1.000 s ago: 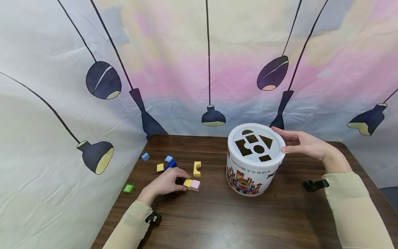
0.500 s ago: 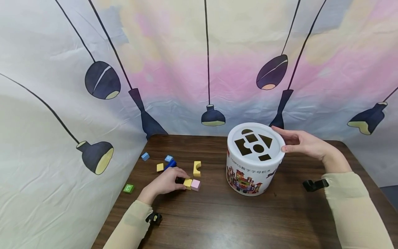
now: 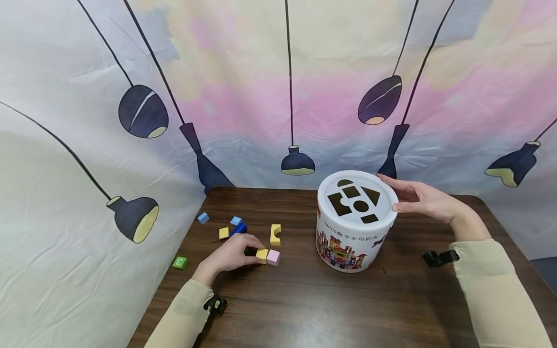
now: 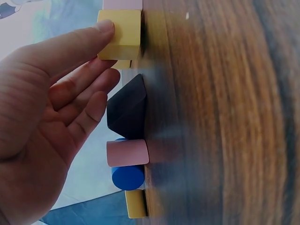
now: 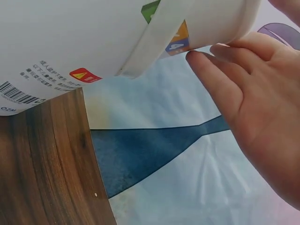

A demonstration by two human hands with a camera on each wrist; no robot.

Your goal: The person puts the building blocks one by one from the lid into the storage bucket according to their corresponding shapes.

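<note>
My left hand (image 3: 235,253) pinches a yellow block (image 3: 262,255) between thumb and fingers, low at the tabletop. Right against its far side sits a pink block (image 3: 273,257). In the left wrist view the thumb presses the face of the yellow block (image 4: 123,35); below the fingers are a dark angular block (image 4: 128,108), a pink block (image 4: 127,153) and a blue cylinder (image 4: 128,177). My right hand (image 3: 422,199) grips the lid rim of a white block bucket (image 3: 348,241), thumb on the near side and fingers behind. The bucket stands upright, its lid cut with several shaped holes.
Beyond the left hand lie a yellow arch block (image 3: 274,235), a flat yellow block (image 3: 224,233) and two light blue blocks, one at the left edge (image 3: 203,218). A green block (image 3: 180,262) lies near that edge too. A printed cloth (image 3: 243,96) hangs behind the brown table (image 3: 322,314).
Both hands keep their holds and places; only the head view shifts very slightly.
</note>
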